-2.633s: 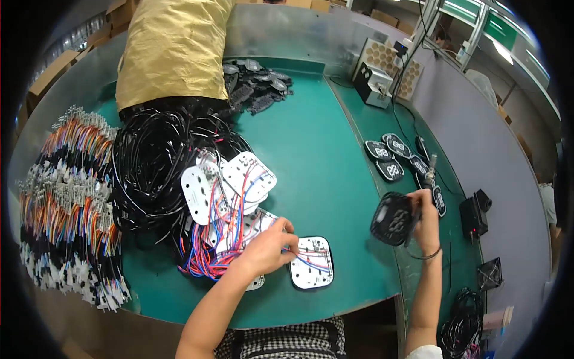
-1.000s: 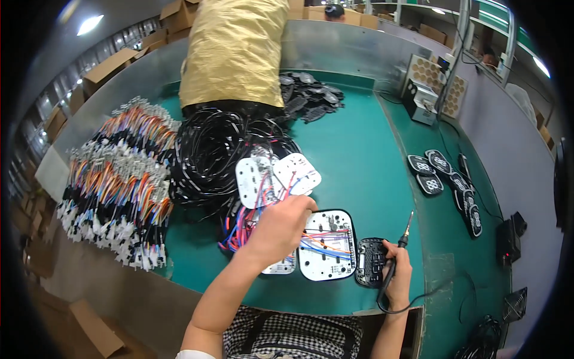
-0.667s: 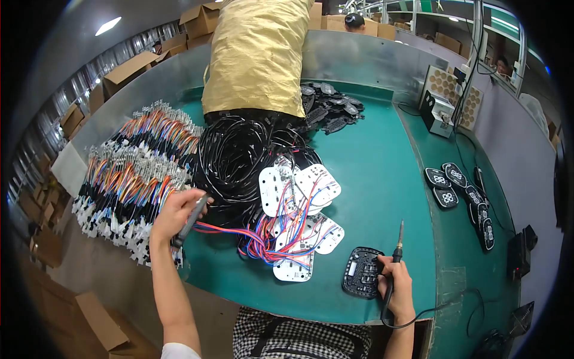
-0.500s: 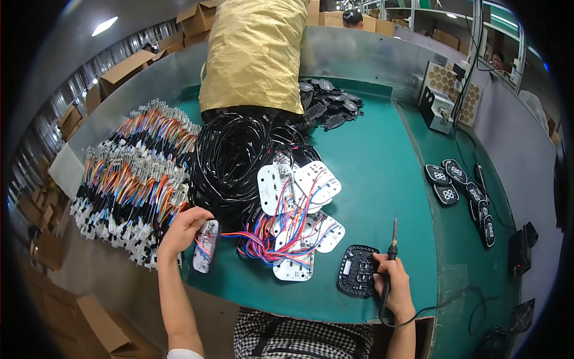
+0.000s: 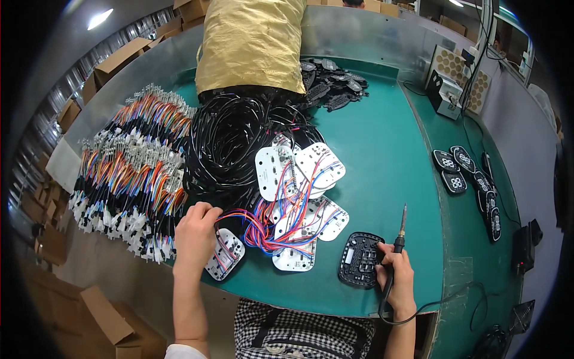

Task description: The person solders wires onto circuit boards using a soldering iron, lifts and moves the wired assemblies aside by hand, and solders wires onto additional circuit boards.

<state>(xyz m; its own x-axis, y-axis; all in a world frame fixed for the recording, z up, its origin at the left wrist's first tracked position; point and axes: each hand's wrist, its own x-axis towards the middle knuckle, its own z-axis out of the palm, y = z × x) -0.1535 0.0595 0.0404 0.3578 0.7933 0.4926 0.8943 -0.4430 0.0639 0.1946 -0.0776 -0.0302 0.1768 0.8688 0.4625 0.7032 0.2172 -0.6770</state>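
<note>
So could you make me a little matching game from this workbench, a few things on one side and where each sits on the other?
Things:
1. soldering iron
2. yellow sack
3. coloured wire bundles
4. black panel

Places:
A. far end of the green mat
B. left edge of the bench
C. in the right hand
D. near edge, beside the right hand

Pairs: 1-C, 2-A, 3-B, 4-D

Green workbench [image 5: 382, 137], stacked cardboard boxes [image 5: 128, 57]
</note>
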